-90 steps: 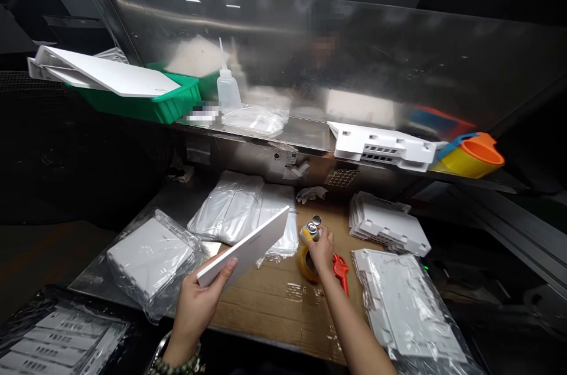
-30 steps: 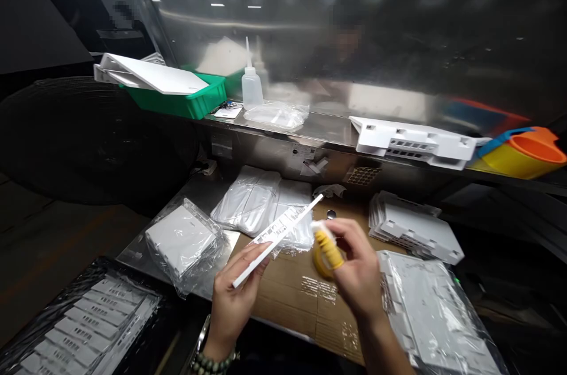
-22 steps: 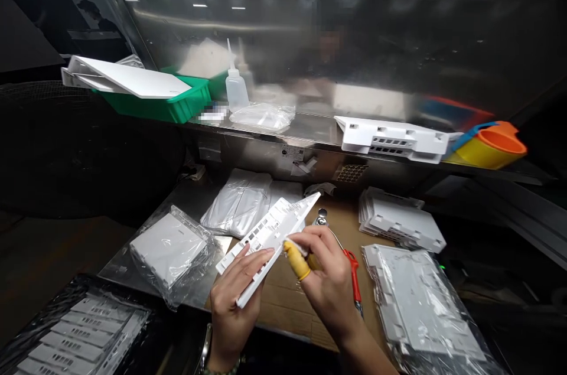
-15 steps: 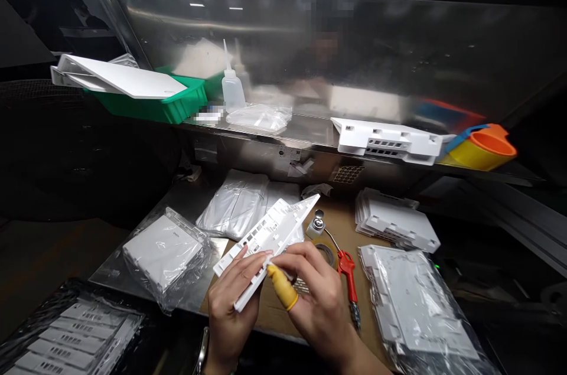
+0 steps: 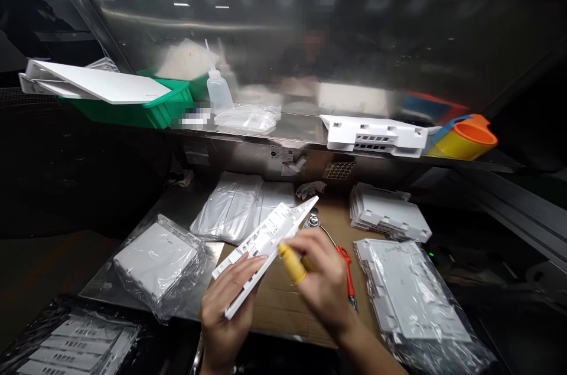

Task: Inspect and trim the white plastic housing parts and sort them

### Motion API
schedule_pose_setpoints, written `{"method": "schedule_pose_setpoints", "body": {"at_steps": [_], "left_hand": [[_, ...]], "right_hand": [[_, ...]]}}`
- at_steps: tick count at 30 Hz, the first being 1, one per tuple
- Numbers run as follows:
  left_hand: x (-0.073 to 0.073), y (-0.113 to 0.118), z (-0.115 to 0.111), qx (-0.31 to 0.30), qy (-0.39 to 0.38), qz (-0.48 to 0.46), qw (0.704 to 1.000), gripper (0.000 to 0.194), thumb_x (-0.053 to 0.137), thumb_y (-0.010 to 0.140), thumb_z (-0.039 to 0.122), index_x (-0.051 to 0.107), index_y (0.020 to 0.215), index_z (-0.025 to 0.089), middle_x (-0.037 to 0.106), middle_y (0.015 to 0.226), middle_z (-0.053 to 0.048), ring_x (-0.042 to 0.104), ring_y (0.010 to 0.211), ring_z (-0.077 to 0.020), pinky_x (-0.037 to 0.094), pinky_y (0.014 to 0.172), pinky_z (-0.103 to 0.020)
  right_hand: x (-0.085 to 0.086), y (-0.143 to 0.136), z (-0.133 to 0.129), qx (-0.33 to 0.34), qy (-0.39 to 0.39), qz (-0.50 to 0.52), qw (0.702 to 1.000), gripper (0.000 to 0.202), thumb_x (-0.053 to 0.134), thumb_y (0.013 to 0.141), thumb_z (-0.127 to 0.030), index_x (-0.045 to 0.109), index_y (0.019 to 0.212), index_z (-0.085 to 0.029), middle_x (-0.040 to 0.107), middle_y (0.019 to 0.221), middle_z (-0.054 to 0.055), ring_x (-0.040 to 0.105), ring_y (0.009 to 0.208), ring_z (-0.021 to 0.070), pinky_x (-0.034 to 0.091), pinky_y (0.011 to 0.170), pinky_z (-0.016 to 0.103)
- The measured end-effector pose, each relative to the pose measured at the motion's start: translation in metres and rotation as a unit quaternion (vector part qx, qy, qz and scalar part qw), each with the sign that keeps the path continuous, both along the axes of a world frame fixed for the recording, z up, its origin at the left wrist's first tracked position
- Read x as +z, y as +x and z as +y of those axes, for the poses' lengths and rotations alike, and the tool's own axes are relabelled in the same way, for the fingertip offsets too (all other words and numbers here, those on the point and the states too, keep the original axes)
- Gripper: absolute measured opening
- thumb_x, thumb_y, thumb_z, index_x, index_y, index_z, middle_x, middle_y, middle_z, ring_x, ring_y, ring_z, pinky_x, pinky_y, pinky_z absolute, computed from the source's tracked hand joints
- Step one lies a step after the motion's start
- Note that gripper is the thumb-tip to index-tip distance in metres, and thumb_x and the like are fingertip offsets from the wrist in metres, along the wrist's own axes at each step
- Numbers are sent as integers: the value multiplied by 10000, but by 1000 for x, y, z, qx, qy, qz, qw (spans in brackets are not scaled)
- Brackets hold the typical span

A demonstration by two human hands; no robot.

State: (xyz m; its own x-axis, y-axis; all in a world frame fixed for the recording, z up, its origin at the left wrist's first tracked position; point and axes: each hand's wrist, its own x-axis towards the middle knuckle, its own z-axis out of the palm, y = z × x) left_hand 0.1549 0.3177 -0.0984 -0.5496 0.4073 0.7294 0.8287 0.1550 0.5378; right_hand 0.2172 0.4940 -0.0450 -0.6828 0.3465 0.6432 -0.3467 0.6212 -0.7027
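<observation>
My left hand [image 5: 228, 307] grips a white plastic housing [image 5: 269, 245] with rows of slots, tilted up above the bench. Its fingers lie over the near edge of the part. My right hand [image 5: 322, 280] is closed in a pinch at the right edge of the housing, and a yellow finger cot [image 5: 293, 264] covers the thumb. Whatever lies between those fingertips, if anything, is hidden. Partly behind the right hand lies a red-handled air blow gun [image 5: 348, 268], with a small metal-topped dispenser [image 5: 312, 220] near its nozzle.
Bagged white housings lie left [image 5: 155, 257] and right [image 5: 416, 286] on the bench, with stacked white panels [image 5: 390, 212] behind. Folded plastic bags [image 5: 228, 206] lie at the back. The shelf holds a green bin [image 5: 170, 106], squeeze bottle [image 5: 219, 91], white housing [image 5: 381, 136] and tape rolls [image 5: 472, 136].
My right hand has slid up and right along the housing's edge, from beside the left fingers. My left hand keeps its grip. The camera view has shifted slightly.
</observation>
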Motion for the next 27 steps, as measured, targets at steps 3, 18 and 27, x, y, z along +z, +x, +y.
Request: {"method": "schedule_pose_setpoints", "body": {"at_steps": [3, 18, 27], "left_hand": [[0, 2, -3, -8, 0, -10, 1000, 464, 620, 853, -52, 696, 1227, 212, 765, 1132, -44, 711, 1097, -231, 548, 1026, -393], [2, -7, -1, -17, -4, -24, 1000, 469, 657, 848, -39, 697, 1232, 228, 759, 1168, -29, 706, 1093, -186, 527, 1046, -325], [-1, -17, 3, -20, -13, -54, 998, 447, 639, 890, 40, 681, 1276, 261, 763, 1170, -41, 707, 1109, -195, 567, 1003, -326]], "right_hand": [[-1, -12, 31, -112, -19, 1, 994, 129, 647, 892, -101, 726, 937, -192, 654, 900, 46, 623, 805, 156, 509, 663, 267], [-7, -19, 47, -130, -27, -15, 991, 131, 630, 895, -114, 734, 915, -190, 652, 899, 52, 614, 814, 163, 499, 666, 277], [-11, -9, -22, 49, -11, -20, 999, 183, 595, 891, -106, 715, 1003, -189, 665, 887, 52, 630, 788, 150, 528, 658, 257]]}}
